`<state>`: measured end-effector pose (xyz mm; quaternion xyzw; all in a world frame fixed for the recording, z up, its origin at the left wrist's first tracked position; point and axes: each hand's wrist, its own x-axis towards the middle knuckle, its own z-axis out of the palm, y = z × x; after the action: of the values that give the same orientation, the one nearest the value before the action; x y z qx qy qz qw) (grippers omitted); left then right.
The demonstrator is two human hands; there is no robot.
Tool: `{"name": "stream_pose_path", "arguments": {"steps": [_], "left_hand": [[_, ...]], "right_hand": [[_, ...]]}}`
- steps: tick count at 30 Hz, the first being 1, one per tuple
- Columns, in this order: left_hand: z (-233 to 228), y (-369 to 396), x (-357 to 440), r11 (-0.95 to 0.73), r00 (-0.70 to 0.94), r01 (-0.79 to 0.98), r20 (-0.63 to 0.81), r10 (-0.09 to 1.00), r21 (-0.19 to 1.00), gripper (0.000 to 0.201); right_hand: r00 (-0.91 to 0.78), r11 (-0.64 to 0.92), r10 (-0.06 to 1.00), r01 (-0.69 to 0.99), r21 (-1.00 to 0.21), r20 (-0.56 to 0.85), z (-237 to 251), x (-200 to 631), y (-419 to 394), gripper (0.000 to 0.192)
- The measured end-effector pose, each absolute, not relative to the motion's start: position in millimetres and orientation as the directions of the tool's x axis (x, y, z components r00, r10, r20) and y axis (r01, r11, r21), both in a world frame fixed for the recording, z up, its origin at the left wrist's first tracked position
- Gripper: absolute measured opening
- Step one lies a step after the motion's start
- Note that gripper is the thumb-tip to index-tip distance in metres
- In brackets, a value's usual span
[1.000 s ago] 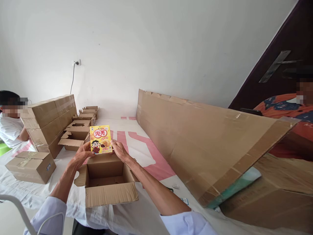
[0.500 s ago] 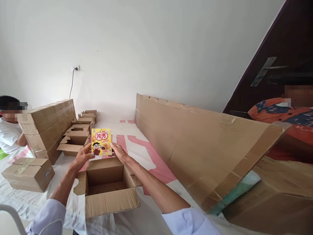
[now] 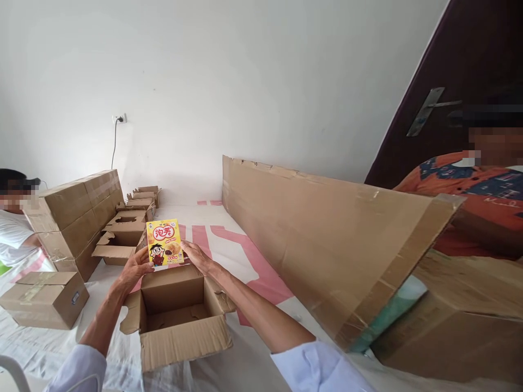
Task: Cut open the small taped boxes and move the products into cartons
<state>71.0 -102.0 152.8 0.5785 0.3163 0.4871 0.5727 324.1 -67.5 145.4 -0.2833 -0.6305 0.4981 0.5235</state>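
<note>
Between my two hands is a yellow snack box [image 3: 164, 243] with red Chinese lettering and a cartoon figure, held upright with its printed face toward me. My left hand [image 3: 134, 268] grips its left edge, and my right hand [image 3: 196, 256] closes on its right edge. Just below and nearer to me stands an open cardboard box [image 3: 186, 338], its flaps folded outward. The part of its inside that shows is bare cardboard.
Several open cartons [image 3: 122, 239] run in a row toward the wall, beside stacked closed cartons [image 3: 77, 218]. A taped carton [image 3: 44, 299] sits at left. A long cardboard panel [image 3: 318, 234] stands on the right, with a large carton [image 3: 449, 326] beyond. People sit at both sides.
The view has shifted slightly. The yellow snack box remains in both hands above the far side of the open carton, tilted a little more than before.
</note>
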Motion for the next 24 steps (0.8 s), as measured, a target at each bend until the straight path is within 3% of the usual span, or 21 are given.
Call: {"name": "stream_pose_path", "arguments": {"steps": [4,7,12,15,18,21,24], "left_hand": [[171,-106,68,-0.221,0.321,-0.155,0.260,0.911,0.963,0.072],[201,-112,60,-0.322,0.272,-0.035,0.320,0.908,0.946,0.060],[265,-125,39,-0.559,0.123,0.153,0.546,0.829,0.815,0.079],[291,-136,28,-0.655,0.111,0.386,0.673,0.732,0.649,0.091],[301,-145,24,-0.571,0.162,0.727,0.712,0.683,0.382,0.077],[290,-148,27,-0.368,0.223,0.924,0.630,0.744,0.107,0.063],[267,-144,29,-0.282,0.258,0.959,0.481,0.838,-0.024,0.061]], "right_hand": [[-0.353,0.360,0.842,-0.192,-0.913,0.407,152,322,-69,0.058],[-0.377,0.464,0.783,-0.174,-0.868,0.494,164,318,-74,0.056],[-0.374,0.692,0.652,-0.064,-0.719,0.660,203,310,-82,0.045],[-0.385,0.789,0.569,0.009,-0.614,0.726,223,306,-80,0.044],[-0.478,0.831,0.551,0.232,-0.506,0.685,231,299,-76,0.043],[-0.582,0.803,0.594,0.474,-0.362,0.556,229,284,-77,0.035],[-0.649,0.763,0.642,0.596,-0.252,0.408,223,262,-82,0.029]]}}
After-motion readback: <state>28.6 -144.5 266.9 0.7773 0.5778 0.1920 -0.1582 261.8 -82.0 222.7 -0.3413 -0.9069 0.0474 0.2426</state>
